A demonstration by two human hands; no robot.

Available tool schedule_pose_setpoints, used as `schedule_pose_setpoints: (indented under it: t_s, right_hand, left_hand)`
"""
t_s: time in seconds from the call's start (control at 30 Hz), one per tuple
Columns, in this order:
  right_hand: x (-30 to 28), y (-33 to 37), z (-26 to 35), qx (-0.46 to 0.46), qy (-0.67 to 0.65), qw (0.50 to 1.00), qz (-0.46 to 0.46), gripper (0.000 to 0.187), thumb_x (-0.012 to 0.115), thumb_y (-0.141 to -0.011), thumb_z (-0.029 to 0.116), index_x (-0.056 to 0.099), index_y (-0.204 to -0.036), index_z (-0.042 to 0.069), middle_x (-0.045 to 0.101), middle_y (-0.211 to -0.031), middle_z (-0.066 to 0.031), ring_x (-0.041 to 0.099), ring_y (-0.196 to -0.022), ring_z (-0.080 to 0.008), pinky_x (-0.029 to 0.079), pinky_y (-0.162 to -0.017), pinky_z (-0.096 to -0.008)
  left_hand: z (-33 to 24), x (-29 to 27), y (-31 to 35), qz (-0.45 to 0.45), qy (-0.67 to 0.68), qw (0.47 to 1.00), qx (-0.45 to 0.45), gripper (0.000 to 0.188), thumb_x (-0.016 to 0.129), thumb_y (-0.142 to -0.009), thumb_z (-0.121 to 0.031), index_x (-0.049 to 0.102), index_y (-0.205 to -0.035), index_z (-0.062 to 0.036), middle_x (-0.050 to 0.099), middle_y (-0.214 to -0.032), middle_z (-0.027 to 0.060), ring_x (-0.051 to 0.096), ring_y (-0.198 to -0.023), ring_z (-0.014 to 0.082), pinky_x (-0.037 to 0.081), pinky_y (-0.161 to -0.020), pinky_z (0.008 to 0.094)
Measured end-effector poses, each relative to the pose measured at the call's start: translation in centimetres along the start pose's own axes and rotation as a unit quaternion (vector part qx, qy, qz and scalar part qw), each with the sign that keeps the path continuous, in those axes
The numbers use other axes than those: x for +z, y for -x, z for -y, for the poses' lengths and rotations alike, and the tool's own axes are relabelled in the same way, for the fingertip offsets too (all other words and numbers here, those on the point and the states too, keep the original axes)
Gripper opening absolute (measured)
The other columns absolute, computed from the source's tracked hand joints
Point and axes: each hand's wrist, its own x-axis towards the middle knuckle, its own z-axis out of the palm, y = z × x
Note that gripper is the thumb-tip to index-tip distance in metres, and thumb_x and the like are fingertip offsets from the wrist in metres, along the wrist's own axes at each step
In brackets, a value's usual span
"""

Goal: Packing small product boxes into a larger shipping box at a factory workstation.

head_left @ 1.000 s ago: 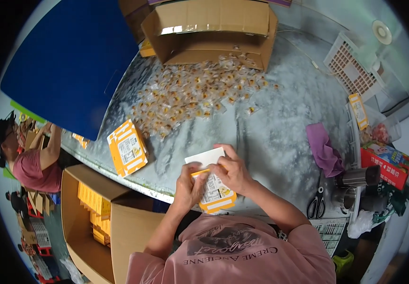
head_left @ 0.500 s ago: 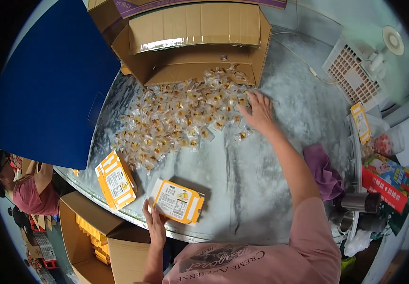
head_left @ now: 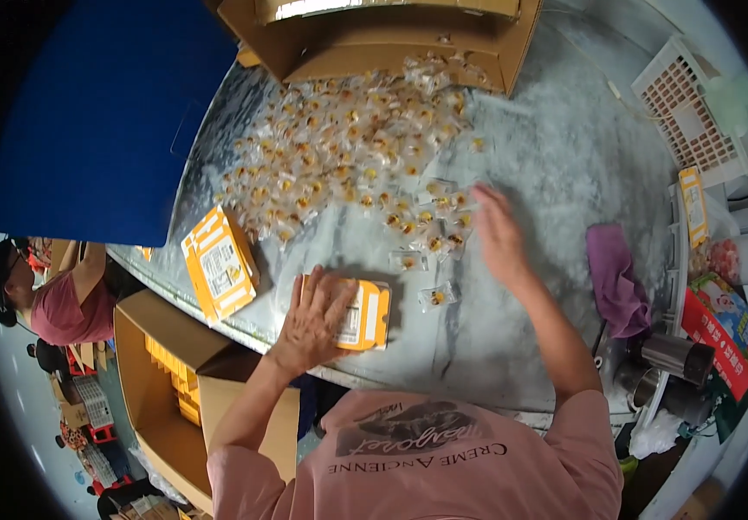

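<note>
My left hand (head_left: 315, 316) lies over a small yellow-and-white carton (head_left: 374, 316) near the table's front edge, its fingers bent across the box's left part and holding it. My right hand (head_left: 497, 230) is open, fingers stretched together, a little blurred. It stands beside a loose group of small clear-wrapped pieces (head_left: 426, 221) with yellow-brown centres, its fingertips close to the rightmost ones. A large heap of the same wrapped pieces (head_left: 339, 130) spreads behind them. Another yellow-and-white carton (head_left: 220, 267) sits tilted to the left of my left hand.
A big open cardboard box (head_left: 391, 59) lies behind the heap. Below the table's left edge, another cardboard box (head_left: 159, 316) holds several yellow cartons. A purple cloth (head_left: 614, 282), metal cups (head_left: 673, 357) and a white plastic basket (head_left: 690, 113) are at the right. A co-worker (head_left: 71, 295) is at far left.
My right hand has come nearer from the heap's right side, and several wrapped pieces now lie apart in front of it. My left hand has moved from the carton's corner onto its top.
</note>
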Motion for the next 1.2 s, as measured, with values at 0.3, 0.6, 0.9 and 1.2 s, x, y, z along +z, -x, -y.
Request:
schedule_pose_setpoints:
  t_s: [0.3,0.6,0.9,1.2]
  right_hand:
    - [-3.7,1.9,1.1,0.000,0.112,0.993,0.031,0.046,0.060,-0.095,0.019,0.049,-0.137,0.004,0.046,-0.142,-0.0170,0.044,-0.131,-0.0299,0.036,-0.108,-0.0395]
    - [2.0,-2.6,-1.8,-0.107,0.249,0.953,0.136,0.048,0.057,-0.095,0.021,0.047,-0.142,0.018,0.034,-0.150,-0.0153,0.029,-0.139,-0.0373,0.022,-0.116,-0.0467]
    - [-0.1,-3.2,-2.0,-0.124,0.256,0.929,0.237,0.034,0.052,-0.096,0.012,0.056,-0.130,0.016,0.039,-0.146,-0.0147,0.031,-0.138,-0.0336,0.029,-0.113,-0.0425]
    - [-5.0,7.9,-0.8,-0.071,0.310,0.937,0.143,0.037,0.058,-0.092,0.013,0.050,-0.127,0.006,0.038,-0.145,-0.0173,0.030,-0.138,-0.0393,0.027,-0.115,-0.0461]
  left_hand:
    - [-1.4,1.5,5.5,-0.078,0.027,0.992,-0.092,0.118,0.086,-0.056,-0.054,0.033,-0.149,-0.0062,0.042,-0.130,0.0225,0.041,-0.122,0.0408,0.024,-0.109,0.0633]
    - [-2.3,2.8,6.6,-0.133,0.024,0.985,-0.111,0.118,0.086,-0.056,-0.053,0.033,-0.147,-0.0030,0.042,-0.129,0.0230,0.040,-0.121,0.0401,0.026,-0.107,0.0608]
    - [-2.0,3.2,6.3,-0.119,0.031,0.985,-0.118,0.119,0.083,-0.058,-0.059,0.030,-0.149,-0.0050,0.040,-0.131,0.0250,0.038,-0.124,0.0417,0.023,-0.109,0.0637]
    - [-1.9,3.2,6.3,-0.142,0.046,0.982,-0.114,0.117,0.086,-0.057,-0.055,0.031,-0.148,-0.0059,0.039,-0.132,0.0229,0.038,-0.125,0.0393,0.023,-0.108,0.0647]
